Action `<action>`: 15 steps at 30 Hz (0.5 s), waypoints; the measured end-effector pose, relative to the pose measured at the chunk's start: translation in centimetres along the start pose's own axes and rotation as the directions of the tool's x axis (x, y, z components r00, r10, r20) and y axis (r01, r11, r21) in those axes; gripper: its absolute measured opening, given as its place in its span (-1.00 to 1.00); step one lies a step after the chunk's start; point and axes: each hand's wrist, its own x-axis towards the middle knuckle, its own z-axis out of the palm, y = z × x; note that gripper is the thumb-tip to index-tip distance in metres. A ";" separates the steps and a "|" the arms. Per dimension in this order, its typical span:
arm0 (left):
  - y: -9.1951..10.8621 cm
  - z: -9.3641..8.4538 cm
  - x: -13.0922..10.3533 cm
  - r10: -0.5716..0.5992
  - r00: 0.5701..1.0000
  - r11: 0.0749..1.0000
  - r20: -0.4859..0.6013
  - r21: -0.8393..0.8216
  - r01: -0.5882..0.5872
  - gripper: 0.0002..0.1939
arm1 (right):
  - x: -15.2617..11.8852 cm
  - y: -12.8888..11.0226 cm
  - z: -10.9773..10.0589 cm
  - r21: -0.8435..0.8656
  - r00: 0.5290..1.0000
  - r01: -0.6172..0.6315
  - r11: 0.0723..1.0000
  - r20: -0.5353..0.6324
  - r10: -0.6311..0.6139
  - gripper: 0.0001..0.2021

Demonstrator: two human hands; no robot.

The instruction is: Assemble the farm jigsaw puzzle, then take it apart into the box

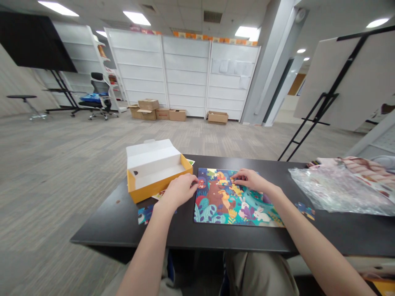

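On the surface (182, 236), puzzle (230, 201); at its upper part, right hand (253, 180) with narrow grip, cannot tell if holding something; close by its left edge, left hand (180, 190), grip narrow, holding likewise unclear.

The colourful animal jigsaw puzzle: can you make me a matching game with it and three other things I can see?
Things
1. colourful animal jigsaw puzzle
2. yellow cardboard box
3. clear, crinkled plastic wrapping
4. person's right hand

Places and states
A. at the right of the picture
B. reaching over the puzzle
C. open, with its white inside showing
D. flat, between the box and the wrapping

Pairs: 1-D, 2-C, 3-A, 4-B
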 end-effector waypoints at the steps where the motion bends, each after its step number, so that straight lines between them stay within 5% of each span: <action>1: -0.4 -0.5 -0.3 -0.001 0.999 1.000 -0.048 -0.015 0.001 -0.78 | 0.0 0.1 0.0 -0.001 1.000 0.004 1.000 -0.003 -0.004 -0.65; 4: -1.8 -2.2 -1.3 -0.019 0.958 0.999 -0.285 -0.043 0.007 -0.77 | 0.0 0.3 0.2 -0.010 1.000 0.005 1.000 -0.017 -0.006 -0.62; 9: -4.6 -5.1 -3.7 -0.179 0.771 0.974 -0.611 0.000 0.226 -0.76 | 0.1 0.5 0.4 -0.047 1.000 0.020 0.999 -0.021 -0.021 -0.62; 12: -5.8 -6.0 -5.0 -0.245 0.700 0.941 -0.671 0.010 0.338 -0.73 | 0.0 0.1 0.1 -0.070 0.999 0.046 0.996 -0.021 -0.047 -0.63; 15: -5.8 -6.6 -6.1 -0.266 0.721 0.940 -0.640 -0.004 0.342 -0.69 | -0.1 -0.3 -0.2 -0.074 0.998 0.053 0.996 -0.014 -0.054 -0.64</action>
